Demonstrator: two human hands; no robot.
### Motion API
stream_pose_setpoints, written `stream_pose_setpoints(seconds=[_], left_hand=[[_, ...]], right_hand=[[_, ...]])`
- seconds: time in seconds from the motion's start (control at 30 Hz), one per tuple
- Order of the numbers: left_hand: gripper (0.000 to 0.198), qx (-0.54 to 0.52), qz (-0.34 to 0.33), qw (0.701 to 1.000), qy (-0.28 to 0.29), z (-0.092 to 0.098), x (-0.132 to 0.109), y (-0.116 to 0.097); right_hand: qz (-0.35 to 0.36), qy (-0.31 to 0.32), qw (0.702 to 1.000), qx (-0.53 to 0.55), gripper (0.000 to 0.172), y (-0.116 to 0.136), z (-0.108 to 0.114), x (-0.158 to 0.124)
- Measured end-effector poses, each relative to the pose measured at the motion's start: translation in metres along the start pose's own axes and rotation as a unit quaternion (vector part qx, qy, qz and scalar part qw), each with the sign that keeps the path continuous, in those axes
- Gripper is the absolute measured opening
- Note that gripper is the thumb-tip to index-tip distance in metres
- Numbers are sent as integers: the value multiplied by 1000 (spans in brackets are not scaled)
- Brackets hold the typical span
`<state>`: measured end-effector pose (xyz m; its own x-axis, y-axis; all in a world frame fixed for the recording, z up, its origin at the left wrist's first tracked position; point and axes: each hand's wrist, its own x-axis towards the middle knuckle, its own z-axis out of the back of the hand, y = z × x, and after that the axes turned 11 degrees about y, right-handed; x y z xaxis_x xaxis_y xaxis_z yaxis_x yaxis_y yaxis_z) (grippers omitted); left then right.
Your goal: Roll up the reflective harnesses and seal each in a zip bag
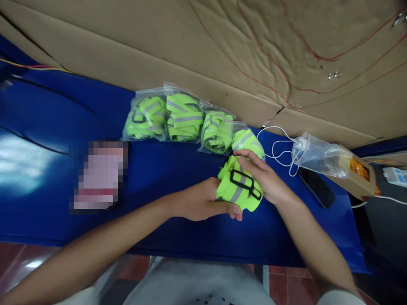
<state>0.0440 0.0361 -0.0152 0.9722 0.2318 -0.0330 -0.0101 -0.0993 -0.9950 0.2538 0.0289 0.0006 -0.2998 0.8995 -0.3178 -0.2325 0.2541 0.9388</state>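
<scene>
A folded bundle of neon yellow-green strap (237,191) with grey reflective stripes and a black buckle is between my two hands, above the blue table surface (171,169). My left hand (203,201) grips it from the left and below, thumb along its lower edge. At the bundle's upper right, my right hand (262,176) holds its side with bent fingers. Just behind stand several clear plastic bags in a row, each with similar strap inside: a left one (146,116), a taller one (184,116), another (218,131) and a right one (248,142), partly hidden by my right hand.
At the left lies a blurred-out flat object (100,176) beside black cables. To the right are a white cable (280,159), a dark phone (316,186), and a cardboard box (359,171) with a plastic bag (321,156). A brown panel (190,63) with red wires rises behind the table.
</scene>
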Motion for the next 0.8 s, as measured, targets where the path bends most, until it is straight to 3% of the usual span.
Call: stream_pose_setpoints(seconds=[0.1, 0.23, 0.33, 0.4, 0.5, 0.57, 0.67, 0.73, 0.8], left_hand=[[30, -24, 1, 1000, -4, -3, 2, 3], [27, -59, -7, 998, 29, -6, 1, -1], [24, -58, 11, 997, 43, -3, -3, -9], [24, -33, 10, 999, 37, 1, -6, -15], [24, 60, -36, 997, 30, 3, -7, -19], [24, 124, -68, 990, 18, 3, -6, -17], [27, 153, -77, 985, -15, 3, -3, -11], [28, 127, -66, 989, -36, 2, -1, -6], [27, 88, -60, 993, -55, 1, 0, -3]], right_hand=[[18, -3, 1000, -18, 35, -5, -8, 4], [-64, 75, 985, 139, 39, 3, -2, -3], [-49, 46, 983, 172, 42, 13, 5, -11], [-29, 12, 982, 186, 44, 18, 3, -16], [-42, 45, 975, 213, 38, 20, -6, -19], [-24, 59, 985, 161, 34, 19, -13, -18], [64, -24, 998, -3, 29, 18, -14, -17], [121, -87, 984, -99, 25, 20, -9, -19], [160, -78, 969, -170, 32, 25, -3, -26]])
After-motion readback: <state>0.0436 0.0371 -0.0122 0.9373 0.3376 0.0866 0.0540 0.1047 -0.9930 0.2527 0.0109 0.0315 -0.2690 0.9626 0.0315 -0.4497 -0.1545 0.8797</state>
